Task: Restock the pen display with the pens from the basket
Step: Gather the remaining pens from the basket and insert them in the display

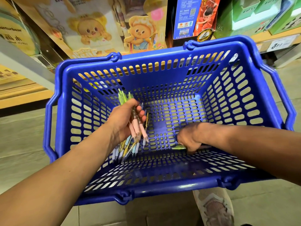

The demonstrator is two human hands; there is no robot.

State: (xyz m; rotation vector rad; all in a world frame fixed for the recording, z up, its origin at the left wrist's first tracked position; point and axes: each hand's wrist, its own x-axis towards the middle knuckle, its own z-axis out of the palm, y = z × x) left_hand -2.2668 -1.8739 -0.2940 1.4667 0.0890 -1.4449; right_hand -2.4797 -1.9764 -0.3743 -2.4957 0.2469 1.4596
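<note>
Both my arms reach down into the blue plastic basket (228, 98), which sits on the floor in front of the shelves. My left hand (125, 121) is closed around a bundle of pens (136, 126) with pink grips and pale green tops, held above the basket floor. More loose pens (125, 149), yellow, blue and lilac, lie in the near-left corner just below that bundle. My right hand (189, 139) is curled low against the near wall, fingers pinching a green pen (179, 147). Behind the basket stand bear-cartoon boxes (91, 30); a shelf price tag (279, 44) reads roughly "3.60", and the other print is too blurred to read.
</note>
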